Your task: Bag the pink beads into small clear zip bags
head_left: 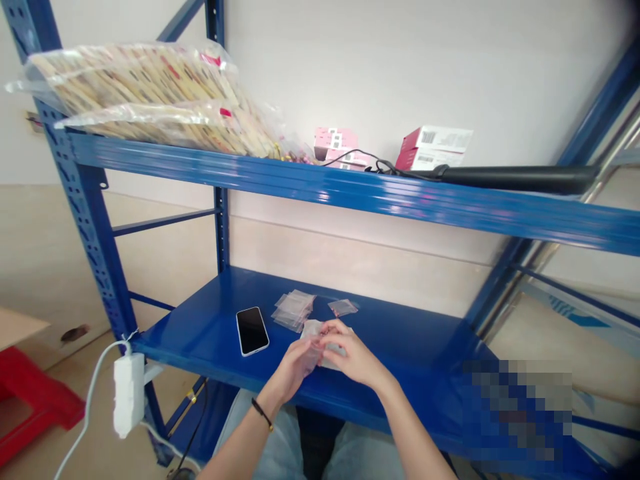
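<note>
Bag [313, 335] between left hand [295, 368], right hand [353, 353]

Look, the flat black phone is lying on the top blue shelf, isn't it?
No, the head view shows the flat black-screened phone lying on the lower blue metal shelf, not on the top blue metal shelf.

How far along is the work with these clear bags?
Done, it seems: a small stack of bags on the lower shelf, one more bag lying apart. In hand: the left hand and right hand hold a bag. Left: the big plastic packs on the upper shelf, seemingly.
</note>
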`<state>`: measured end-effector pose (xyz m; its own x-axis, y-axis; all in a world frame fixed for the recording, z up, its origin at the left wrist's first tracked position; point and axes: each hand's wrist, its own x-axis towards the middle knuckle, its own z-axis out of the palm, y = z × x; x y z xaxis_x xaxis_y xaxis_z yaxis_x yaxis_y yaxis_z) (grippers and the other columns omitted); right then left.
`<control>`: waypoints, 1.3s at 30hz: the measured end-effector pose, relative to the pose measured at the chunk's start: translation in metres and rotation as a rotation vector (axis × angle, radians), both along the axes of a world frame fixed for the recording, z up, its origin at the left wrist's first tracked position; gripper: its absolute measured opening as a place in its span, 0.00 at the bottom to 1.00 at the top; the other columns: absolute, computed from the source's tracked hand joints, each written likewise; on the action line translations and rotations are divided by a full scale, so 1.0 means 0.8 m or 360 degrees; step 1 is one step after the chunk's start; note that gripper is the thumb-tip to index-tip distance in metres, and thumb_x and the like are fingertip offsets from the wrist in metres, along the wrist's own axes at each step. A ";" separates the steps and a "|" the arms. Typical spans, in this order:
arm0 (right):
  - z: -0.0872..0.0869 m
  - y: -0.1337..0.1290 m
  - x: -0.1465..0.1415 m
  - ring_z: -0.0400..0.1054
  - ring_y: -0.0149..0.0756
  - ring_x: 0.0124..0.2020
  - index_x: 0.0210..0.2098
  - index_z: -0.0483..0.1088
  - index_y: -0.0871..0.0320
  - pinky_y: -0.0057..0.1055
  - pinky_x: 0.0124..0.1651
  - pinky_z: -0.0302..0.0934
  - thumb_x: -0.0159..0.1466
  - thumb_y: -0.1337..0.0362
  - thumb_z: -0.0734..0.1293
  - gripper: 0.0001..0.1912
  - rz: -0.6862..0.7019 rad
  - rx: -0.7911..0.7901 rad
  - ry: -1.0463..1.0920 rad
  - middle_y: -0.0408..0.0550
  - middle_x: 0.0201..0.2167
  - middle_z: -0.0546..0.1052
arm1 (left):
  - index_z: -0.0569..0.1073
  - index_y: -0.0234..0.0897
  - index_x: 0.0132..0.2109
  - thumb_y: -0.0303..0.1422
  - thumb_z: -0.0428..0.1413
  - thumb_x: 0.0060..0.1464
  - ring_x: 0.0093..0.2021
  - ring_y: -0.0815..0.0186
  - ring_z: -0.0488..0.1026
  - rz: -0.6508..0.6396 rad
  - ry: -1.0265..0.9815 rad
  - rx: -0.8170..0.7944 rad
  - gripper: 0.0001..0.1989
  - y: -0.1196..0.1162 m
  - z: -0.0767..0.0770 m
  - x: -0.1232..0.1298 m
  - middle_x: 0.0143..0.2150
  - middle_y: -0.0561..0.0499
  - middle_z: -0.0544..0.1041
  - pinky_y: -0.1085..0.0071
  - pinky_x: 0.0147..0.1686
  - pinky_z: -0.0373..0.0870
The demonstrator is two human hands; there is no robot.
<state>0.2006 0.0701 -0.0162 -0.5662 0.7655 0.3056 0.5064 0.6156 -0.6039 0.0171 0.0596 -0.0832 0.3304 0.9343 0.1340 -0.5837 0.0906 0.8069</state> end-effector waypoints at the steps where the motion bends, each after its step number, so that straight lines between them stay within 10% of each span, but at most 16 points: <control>1: -0.001 -0.011 0.002 0.67 0.39 0.56 0.36 0.77 0.52 0.34 0.61 0.60 0.67 0.68 0.65 0.09 -0.0002 -0.0027 -0.0001 0.47 0.55 0.69 | 0.82 0.34 0.44 0.50 0.60 0.57 0.32 0.61 0.75 -0.0127 0.0068 -0.0033 0.22 -0.004 0.001 -0.002 0.35 0.43 0.80 0.72 0.27 0.64; 4: -0.006 -0.042 0.006 0.70 0.37 0.49 0.33 0.74 0.53 0.30 0.53 0.63 0.69 0.65 0.63 0.10 -0.0050 -0.0064 0.0026 0.47 0.48 0.72 | 0.81 0.34 0.40 0.55 0.55 0.59 0.29 0.61 0.73 -0.0257 0.0431 0.0015 0.26 -0.019 0.007 -0.007 0.33 0.43 0.79 0.72 0.24 0.61; 11: -0.040 -0.082 0.007 0.68 0.35 0.36 0.36 0.72 0.54 0.27 0.40 0.60 0.68 0.65 0.65 0.05 -0.0212 -0.0088 0.0123 0.43 0.34 0.73 | 0.76 0.37 0.32 0.41 0.51 0.68 0.32 0.65 0.71 0.0403 0.1332 0.1031 0.19 -0.047 0.013 -0.019 0.32 0.50 0.75 0.72 0.34 0.64; 19: -0.085 -0.101 0.014 0.64 0.35 0.32 0.30 0.70 0.57 0.28 0.37 0.56 0.69 0.54 0.65 0.15 -0.0332 -0.0238 0.0473 0.43 0.29 0.71 | 0.78 0.38 0.36 0.39 0.51 0.69 0.35 0.65 0.74 0.0348 0.1393 0.1066 0.16 -0.071 -0.010 -0.028 0.34 0.50 0.78 0.74 0.37 0.64; 39: -0.089 -0.115 0.015 0.60 0.32 0.31 0.28 0.66 0.57 0.28 0.35 0.52 0.70 0.50 0.64 0.20 -0.0231 -0.0214 0.0596 0.42 0.28 0.65 | 0.74 0.36 0.34 0.39 0.53 0.67 0.31 0.67 0.68 0.0293 0.1389 0.1044 0.15 -0.083 0.004 -0.014 0.31 0.50 0.73 0.73 0.32 0.59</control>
<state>0.2129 -0.0217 -0.0871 -0.3186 0.8761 0.3620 0.3121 0.4575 -0.8326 0.0057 -0.0070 -0.0801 0.4162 0.8118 0.4096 0.2487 -0.5350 0.8074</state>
